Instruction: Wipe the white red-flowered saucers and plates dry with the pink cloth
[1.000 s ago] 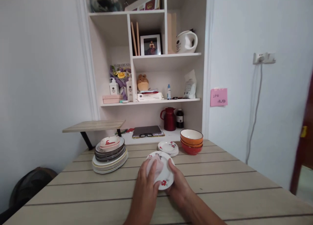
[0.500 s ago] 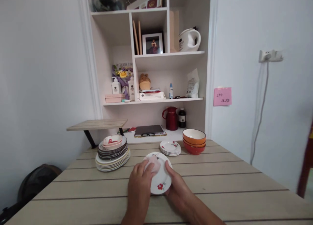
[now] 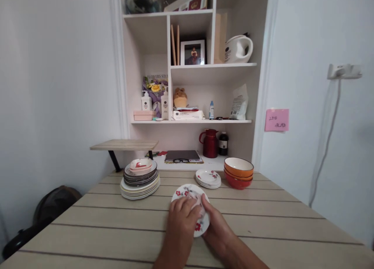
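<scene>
Plate (image 3: 184, 192): round, glossy white, red flowers, grey leaves, held tilted over the wood-plank table (image 3: 263, 216), nearer me than the small-plate stack (image 3: 208, 178). My right hand (image 3: 217, 228) grips its right rim, thumb on top, fingers mostly hidden underneath. My left hand (image 3: 181, 219), fingers bent, presses a crumpled pale-pink cloth (image 3: 198, 203) onto the plate's face. Stack behind has the same floral print. Beside it, nested bowls (image 3: 239, 173), shiny orange over red, top one cream inside. Off left, mixed stack (image 3: 140, 185): pale plates below, dark-rimmed above, squarish pinkish dishes on top, upper one with red marking inside. Writing: "FLOWERS STU", cut off, at purple-wrapped bouquet (image 3: 156, 88); pink note (image 3: 276, 120), roughly "250", second line illegible. Dark bottle (image 3: 223, 143), white label, too small to read, beside glossy red jug (image 3: 210, 143). Shelf cubby holds white-framed photo (image 3: 193, 53).
</scene>
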A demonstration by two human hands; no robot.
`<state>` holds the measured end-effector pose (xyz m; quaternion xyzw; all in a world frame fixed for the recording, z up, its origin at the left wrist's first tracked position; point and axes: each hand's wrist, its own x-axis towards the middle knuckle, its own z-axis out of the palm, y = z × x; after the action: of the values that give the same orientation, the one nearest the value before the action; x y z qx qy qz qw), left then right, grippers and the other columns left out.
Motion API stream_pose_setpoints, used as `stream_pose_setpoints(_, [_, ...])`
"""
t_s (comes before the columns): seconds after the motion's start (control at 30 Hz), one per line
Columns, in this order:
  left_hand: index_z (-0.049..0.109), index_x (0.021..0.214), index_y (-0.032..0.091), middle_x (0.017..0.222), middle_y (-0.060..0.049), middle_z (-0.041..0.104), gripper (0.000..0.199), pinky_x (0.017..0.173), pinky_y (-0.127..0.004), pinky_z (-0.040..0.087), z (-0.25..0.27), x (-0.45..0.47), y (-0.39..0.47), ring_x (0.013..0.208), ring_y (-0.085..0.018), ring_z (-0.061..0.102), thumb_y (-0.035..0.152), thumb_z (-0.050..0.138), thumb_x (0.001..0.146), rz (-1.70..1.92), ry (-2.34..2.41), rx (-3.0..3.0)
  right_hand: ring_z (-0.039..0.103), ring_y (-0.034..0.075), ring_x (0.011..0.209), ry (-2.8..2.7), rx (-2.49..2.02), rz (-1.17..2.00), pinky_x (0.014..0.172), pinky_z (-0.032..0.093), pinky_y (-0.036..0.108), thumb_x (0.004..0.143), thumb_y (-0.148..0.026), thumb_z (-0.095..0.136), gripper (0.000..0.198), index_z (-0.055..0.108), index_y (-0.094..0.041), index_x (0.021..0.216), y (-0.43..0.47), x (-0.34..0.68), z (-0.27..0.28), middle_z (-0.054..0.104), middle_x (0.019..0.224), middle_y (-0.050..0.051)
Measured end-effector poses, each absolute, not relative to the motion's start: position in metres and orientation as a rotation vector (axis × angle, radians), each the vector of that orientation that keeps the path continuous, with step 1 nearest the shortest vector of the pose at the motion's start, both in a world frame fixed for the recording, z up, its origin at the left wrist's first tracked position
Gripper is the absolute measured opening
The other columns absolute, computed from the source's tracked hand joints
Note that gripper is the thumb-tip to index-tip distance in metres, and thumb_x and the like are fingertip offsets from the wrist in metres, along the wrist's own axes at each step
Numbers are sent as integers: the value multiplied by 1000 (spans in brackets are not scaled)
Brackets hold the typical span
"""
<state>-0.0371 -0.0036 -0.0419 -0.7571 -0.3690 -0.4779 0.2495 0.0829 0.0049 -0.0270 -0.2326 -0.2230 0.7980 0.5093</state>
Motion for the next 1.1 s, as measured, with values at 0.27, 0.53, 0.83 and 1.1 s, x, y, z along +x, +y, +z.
stream_pose_setpoints(0.27, [69, 96, 25, 100, 0, 69, 18, 80, -40, 43, -40, -51, 1, 92, -22, 58, 18, 72, 80, -1123, -1355, -1849, 73, 24, 84, -542, -596, 1847, 80, 53, 35, 85, -46, 62, 52, 62, -10, 122, 7, 75, -38, 78, 96, 13])
stream_pose_setpoints(0.53, [68, 97, 26, 106, 1, 68, 19, 89, -34, 45, -51, -28, -8, 101, -19, 58, 16, 71, 81, -1266, -1035, -2058, 72, 25, 81, -537, -559, 1865, 77, 53, 35, 79, -52, 67, 54, 68, -8, 109, 13, 96, -33, 77, 95, 16])
stream_pose_setpoints(0.83, [67, 102, 27, 106, -1, 69, 17, 91, -44, 41, -38, -51, 2, 96, -22, 60, 21, 65, 86, -1231, -1370, -1859, 72, 24, 81, -546, -623, 1802, 77, 53, 35, 82, -49, 64, 53, 64, -10, 119, 4, 74, -32, 78, 88, 11])
stream_pose_setpoints(1.1, [68, 94, 26, 103, -1, 68, 14, 86, -35, 47, -47, -33, -9, 97, -20, 59, 17, 65, 85, -1255, -1091, -2073, 71, 22, 72, -525, -608, 1858, 73, 53, 33, 84, -52, 61, 52, 68, -8, 110, 9, 92, -28, 78, 89, 13])
